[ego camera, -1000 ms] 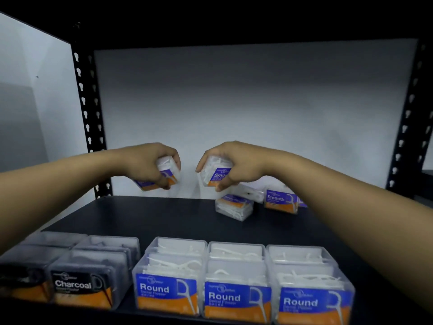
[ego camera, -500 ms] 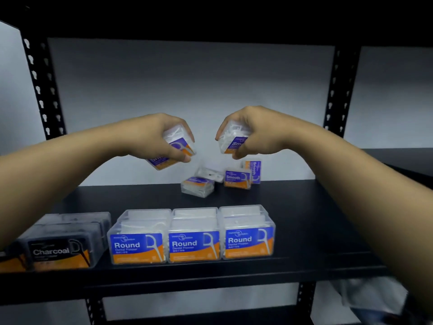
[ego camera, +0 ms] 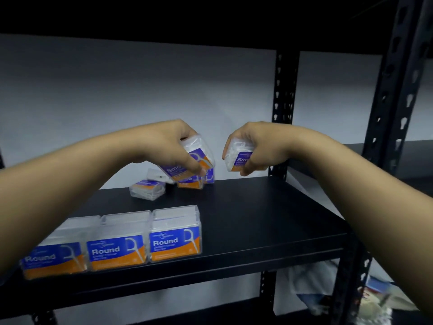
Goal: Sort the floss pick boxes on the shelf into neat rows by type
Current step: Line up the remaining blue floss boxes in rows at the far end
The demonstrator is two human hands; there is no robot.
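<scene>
— What were the hands doing over the shelf (ego camera: 269,207)?

— Each one gripped a clear floss pick box in the air above the far part of the shelf. The left hand (ego camera: 167,143) had its fingers (ego camera: 195,166) clamped over the top and front of a tilted Smooth box (ego camera: 194,152), its blue and orange label facing the camera. The right hand (ego camera: 257,141) had its fingers closed round a second Smooth box (ego camera: 236,156), of which only the left part of the label showed. The two boxes hung near each other but apart.

— And the rest of the boxes?

— Three Round boxes (ego camera: 174,233) stood upright in a row along the near edge, touching side by side, labels facing out; the leftmost was partly hidden by the left forearm. At the far side, against the wall, lay a loose cluster (ego camera: 147,188): one box lying flat, a pale one behind it, and at least one upright box with an orange band, mostly hidden behind the left hand. How many were in that cluster, I couldn't tell.

— Anything else?

— A black perforated upright (ego camera: 284,102) stood behind the right hand.
</scene>
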